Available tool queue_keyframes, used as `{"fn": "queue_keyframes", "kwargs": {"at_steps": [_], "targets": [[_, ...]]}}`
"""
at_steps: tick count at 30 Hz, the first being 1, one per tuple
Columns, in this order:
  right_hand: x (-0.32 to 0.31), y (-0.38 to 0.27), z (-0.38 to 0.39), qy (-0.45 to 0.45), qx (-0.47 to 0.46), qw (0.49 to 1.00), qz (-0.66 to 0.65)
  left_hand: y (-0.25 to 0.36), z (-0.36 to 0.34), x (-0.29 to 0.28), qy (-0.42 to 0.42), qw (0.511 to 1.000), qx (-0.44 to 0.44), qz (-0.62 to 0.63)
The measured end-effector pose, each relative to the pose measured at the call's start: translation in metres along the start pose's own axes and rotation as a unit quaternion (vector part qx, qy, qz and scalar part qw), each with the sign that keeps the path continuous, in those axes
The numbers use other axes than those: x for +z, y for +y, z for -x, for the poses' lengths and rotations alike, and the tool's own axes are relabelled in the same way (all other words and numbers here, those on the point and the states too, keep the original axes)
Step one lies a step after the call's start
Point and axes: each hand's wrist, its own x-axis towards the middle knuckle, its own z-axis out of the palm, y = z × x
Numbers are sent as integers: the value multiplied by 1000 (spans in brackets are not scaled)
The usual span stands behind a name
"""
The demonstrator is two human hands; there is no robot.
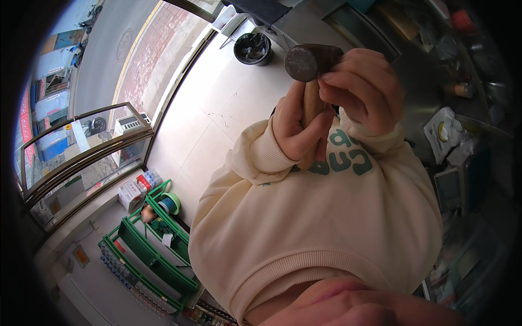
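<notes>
The person held a hammer point(312, 100) up before the chest, its round, dark metal face point(300, 65) at the top and the wooden handle below. The left hand point(298, 122) was wrapped around the handle. The right hand point(372, 87) was just beside it, curled fingers against the handle side of the metal; they covered part of it, and I couldn't tell whether they were clamped on it or merely resting there. Both hands also blocked some of the green lettering point(348, 157) on the cream sweatshirt point(321, 217).

Beyond the hammer, a black bin point(253, 50) with a dark liner stood on the pale tiled floor point(190, 133), well apart from the hands. Over on the person's left, a green rack point(157, 259) bore rows of bottles point(117, 271) along one side, with a pale green bowl point(173, 202) near its end. Cartons point(131, 194) sat close by, beside a framed glass door point(81, 155). Outside ran a grey road point(120, 49) and a strip of reddish paving point(157, 46). Off to the right, a white plastic bag point(441, 133) lay among clutter too dim to make out.
</notes>
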Motion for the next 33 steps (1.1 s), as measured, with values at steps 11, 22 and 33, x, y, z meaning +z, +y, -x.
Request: {"fn": "queue_keyframes", "kwargs": {"at_steps": [11,22,33], "targets": [[39,5,-5,-20,36,997,-71,13,9,-37,1,999,-22,43],[97,4,-11,-31,-10,998,-50,20,23,-86,65,998,4,-3],[164,-8,-14,-37,-24,996,-76,38,54,-122,170,985,3,33]]}}
